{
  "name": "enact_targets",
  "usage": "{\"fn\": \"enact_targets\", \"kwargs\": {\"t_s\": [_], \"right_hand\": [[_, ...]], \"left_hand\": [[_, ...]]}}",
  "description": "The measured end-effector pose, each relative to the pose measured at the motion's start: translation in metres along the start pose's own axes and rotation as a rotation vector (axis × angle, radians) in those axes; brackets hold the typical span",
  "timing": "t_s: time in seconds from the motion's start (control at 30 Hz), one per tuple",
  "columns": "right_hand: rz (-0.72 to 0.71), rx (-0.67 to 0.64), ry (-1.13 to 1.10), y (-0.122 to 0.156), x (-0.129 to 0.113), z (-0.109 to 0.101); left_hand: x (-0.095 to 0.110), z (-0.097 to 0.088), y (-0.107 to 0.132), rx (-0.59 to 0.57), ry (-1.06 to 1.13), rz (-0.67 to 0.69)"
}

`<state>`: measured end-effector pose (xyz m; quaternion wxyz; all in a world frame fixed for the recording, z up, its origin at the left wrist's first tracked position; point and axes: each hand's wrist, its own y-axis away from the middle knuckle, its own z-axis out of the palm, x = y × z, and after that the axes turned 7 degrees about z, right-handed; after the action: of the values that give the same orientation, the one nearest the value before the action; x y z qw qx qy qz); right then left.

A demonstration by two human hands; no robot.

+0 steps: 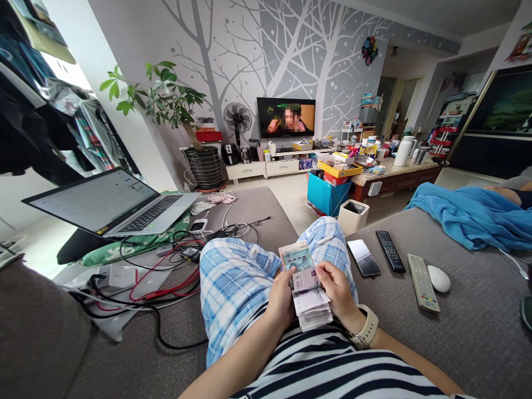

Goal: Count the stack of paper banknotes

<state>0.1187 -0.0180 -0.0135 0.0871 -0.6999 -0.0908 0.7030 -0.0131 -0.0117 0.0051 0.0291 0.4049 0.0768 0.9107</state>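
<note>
Banknotes (312, 303) are held as an uneven stack above the lap of the plaid trousers (233, 282); clock positions below are taken from this stack. A greenish note (297, 255) projects at 11 o'clock, a purple note (305, 280) marked 5 lies across the middle, and pale ends spread at 6 o'clock.

Left hand (281, 298): the thumb presses on the left edge, fingers closed around the stack; those underneath are hidden. Right hand (337, 291): thumb and forefinger are drawn together on the purple note's right end.

For good control, the left thumb should bear firmly enough to prevent slipping, while the right fingers pinch one corner lightly; two notes could cling together. The lower ends appear liable to splay, so squaring them would help.

On the sofa (394, 313), a smartphone (364, 257) lies between 2 and 3 o'clock, a beige remote control (423, 282) at 3 o'clock.
</note>
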Motion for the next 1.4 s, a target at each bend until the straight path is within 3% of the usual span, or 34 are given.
{"fn": "enact_targets", "kwargs": {"t_s": [0.33, 0.6, 0.93, 1.4], "right_hand": [[0.069, -0.016, -0.139, 0.000, -0.003, 0.002], [0.069, 0.132, 0.121, -0.005, 0.002, 0.001], [0.102, 0.242, 0.175, -0.008, 0.014, -0.001], [0.081, 0.140, 0.094, -0.005, 0.003, 0.002]], "left_hand": [[-0.003, -0.001, -0.001, -0.015, 0.007, 0.020], [-0.003, -0.003, -0.002, -0.046, -0.009, 0.023], [-0.002, -0.004, -0.001, -0.049, -0.035, 0.022], [-0.003, -0.002, -0.003, 0.011, 0.010, 0.014]]}}
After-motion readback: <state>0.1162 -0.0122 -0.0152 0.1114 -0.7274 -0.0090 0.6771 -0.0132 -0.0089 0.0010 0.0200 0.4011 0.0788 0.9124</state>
